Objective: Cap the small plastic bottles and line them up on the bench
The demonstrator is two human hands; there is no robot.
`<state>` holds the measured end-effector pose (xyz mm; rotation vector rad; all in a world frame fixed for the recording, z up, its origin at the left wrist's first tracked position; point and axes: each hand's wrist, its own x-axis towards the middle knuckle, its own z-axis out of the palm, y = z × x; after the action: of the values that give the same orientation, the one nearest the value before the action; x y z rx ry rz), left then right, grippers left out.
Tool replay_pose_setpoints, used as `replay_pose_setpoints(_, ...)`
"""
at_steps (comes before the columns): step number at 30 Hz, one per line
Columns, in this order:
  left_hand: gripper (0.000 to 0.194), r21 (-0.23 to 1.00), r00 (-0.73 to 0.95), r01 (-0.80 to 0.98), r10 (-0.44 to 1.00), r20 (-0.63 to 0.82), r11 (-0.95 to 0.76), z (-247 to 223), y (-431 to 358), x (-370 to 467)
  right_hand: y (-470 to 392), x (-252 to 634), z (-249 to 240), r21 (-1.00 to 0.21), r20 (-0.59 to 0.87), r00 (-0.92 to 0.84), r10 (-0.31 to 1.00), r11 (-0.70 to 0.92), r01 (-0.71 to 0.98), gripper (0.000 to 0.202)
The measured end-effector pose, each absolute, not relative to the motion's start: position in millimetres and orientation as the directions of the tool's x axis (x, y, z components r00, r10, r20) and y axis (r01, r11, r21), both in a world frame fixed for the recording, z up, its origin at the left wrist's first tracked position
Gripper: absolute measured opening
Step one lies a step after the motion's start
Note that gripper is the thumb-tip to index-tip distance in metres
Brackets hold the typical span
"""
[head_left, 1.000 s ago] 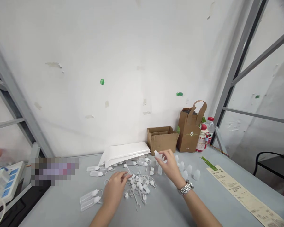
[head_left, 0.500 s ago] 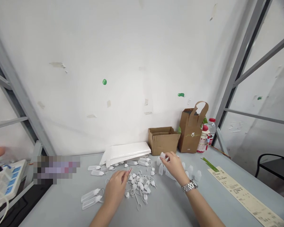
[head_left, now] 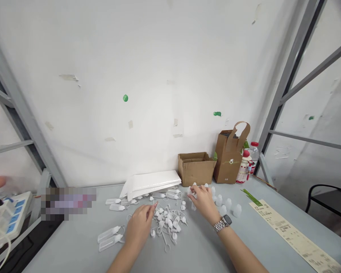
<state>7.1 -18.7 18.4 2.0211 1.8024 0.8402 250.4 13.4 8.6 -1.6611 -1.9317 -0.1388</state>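
My left hand (head_left: pixel 139 223) is closed in a pinch beside a pile of white dropper caps with loop straps (head_left: pixel 167 220); whatever its fingertips hold is too small to make out. Over to the right, my right hand (head_left: pixel 203 201) has its fingers closed round a small translucent squeeze bottle (head_left: pixel 193 207), partly hidden by the hand. More uncapped bottles (head_left: pixel 228 204) stand around and right of that hand. Capped bottles (head_left: pixel 110 242) lie left of my left hand, and others (head_left: pixel 117 207) lie farther back.
White plastic mailers (head_left: pixel 153 182) lie against the wall. Beside them stand an open cardboard box (head_left: pixel 197 172), a brown paper bag (head_left: pixel 229 163) and drink bottles (head_left: pixel 253 153). A printed label strip (head_left: pixel 290 231) runs along the right. A power strip (head_left: pixel 15 216) is at far left.
My right hand has turned and lowered slightly toward the tabletop among the bottles, its watch face now showing. My left hand has stayed almost still.
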Motion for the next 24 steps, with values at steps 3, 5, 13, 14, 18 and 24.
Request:
replay_pose_setpoints(3, 0.041, 0.568, 0.038, 0.808, 0.975, 0.217, -0.158, 18.7, -18.8, 8.2, 12.3, 249.2, 10.1, -0.261, 0.49, -0.1, 0.866, 0.255, 0.931, 0.021)
replay_pose_setpoints(5, 0.041, 0.561, 0.041, 0.811, 0.974, 0.224, -0.163, 18.2, -18.3, 8.5, 11.3, 247.8, 10.7, -0.233, 0.488, -0.122, 0.864, 0.263, 0.936, 0.018)
replay_pose_setpoints(13, 0.04, 0.594, 0.029, 0.78, 0.96, 0.278, -0.196, 13.9, -16.3, 5.4, 11.6, 245.4, 6.0, -0.151, 0.525, -0.128, 0.842, 0.239, 0.959, 0.009)
replay_pose_setpoints(14, 0.04, 0.603, 0.021, 0.774, 0.96, 0.279, -0.192, 13.0, -15.9, 5.0, 11.9, 246.0, 5.4, -0.148, 0.54, -0.128, 0.832, 0.244, 0.959, 0.011)
replay_pose_setpoints(18, 0.039, 0.635, -0.016, 0.753, 0.96, 0.28, -0.173, 9.0, -13.2, 3.6, 10.3, 246.1, 7.9, -0.137, 0.624, -0.118, 0.772, 0.257, 0.957, 0.019)
replay_pose_setpoints(24, 0.037, 0.647, -0.074, 0.747, 0.948, 0.311, -0.154, 5.5, -9.1, 2.7, 9.7, 217.9, 10.2, -0.055, 0.628, -0.236, 0.741, 0.345, 0.937, 0.02)
